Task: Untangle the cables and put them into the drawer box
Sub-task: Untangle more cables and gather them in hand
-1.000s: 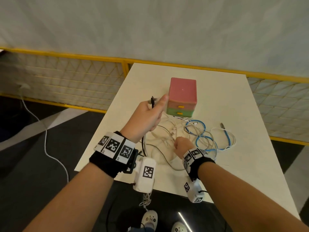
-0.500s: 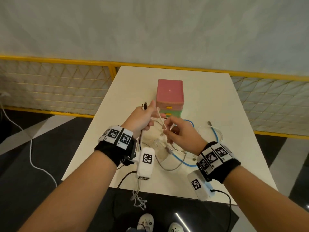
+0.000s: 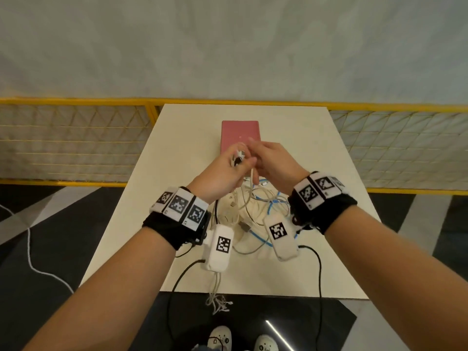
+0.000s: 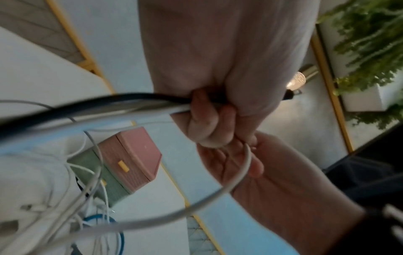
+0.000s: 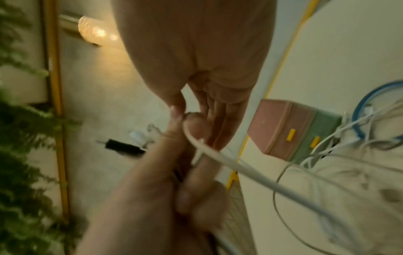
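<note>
A pink and green drawer box (image 3: 239, 135) stands shut in the middle of the white table (image 3: 316, 153). In front of it lies a tangle of white cables (image 3: 249, 211) with a blue cable (image 3: 272, 206) through it. My left hand (image 3: 228, 173) is raised in front of the box and grips a black cable (image 4: 122, 98) and white cable ends, plugs sticking out of the fist (image 3: 238, 158). My right hand (image 3: 268, 160) touches the left, fingers fairly straight. A white cable (image 5: 218, 155) lies across them and hangs down to the tangle.
A yellow mesh railing (image 3: 76, 148) runs behind and beside the table. The table's near edge (image 3: 253, 295) is close to my body, with black wrist-camera leads (image 3: 177, 282) hanging over it. Green plants (image 5: 21, 155) and a lit lamp (image 5: 96, 32) stand beyond the railing.
My right hand has lifted off the tangle with a white cable and come up against the left hand. Both hands now sit higher, before the box.
</note>
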A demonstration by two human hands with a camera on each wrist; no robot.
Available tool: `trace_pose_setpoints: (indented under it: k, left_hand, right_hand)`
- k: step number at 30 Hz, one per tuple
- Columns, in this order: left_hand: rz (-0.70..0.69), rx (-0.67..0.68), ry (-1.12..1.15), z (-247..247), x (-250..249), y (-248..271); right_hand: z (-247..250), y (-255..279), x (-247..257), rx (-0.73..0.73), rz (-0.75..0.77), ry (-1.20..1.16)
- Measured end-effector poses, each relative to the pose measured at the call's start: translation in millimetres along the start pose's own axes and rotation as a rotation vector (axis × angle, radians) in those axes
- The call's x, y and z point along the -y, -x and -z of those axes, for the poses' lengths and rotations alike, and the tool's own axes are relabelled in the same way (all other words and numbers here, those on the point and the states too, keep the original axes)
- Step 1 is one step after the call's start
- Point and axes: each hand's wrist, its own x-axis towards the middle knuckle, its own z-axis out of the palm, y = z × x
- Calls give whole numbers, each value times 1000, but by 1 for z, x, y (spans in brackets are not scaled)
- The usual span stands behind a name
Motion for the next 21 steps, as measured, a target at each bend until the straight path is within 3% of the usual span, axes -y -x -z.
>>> trace_pose_setpoints:
  k: [3,6,9,12,15,18,21]
  left_hand:
    - [-17,63,-51,0,-1,5]
    - [61,-193,87,13,10,-1]
    - [197,-398,277,25,20,-9]
    - [250,-379,544,32,15,-13]
    - [228,-360,725,38,9,-19]
    - [151,-339,600,37,7,-19]
    - [-17,-248,376,32,5,-14]
  right_hand:
    - [1,-11,8,-102,44,-16]
    - [2,-13,13,-167,172,15]
    - [-2,4,11,-53,234,139]
    - [-5,23,-7,151,189,255]
    - [-2,34,-29,241,115,266]
    - [4,37,-40,266,74,318]
    - [10,35,-36,229,97,455]
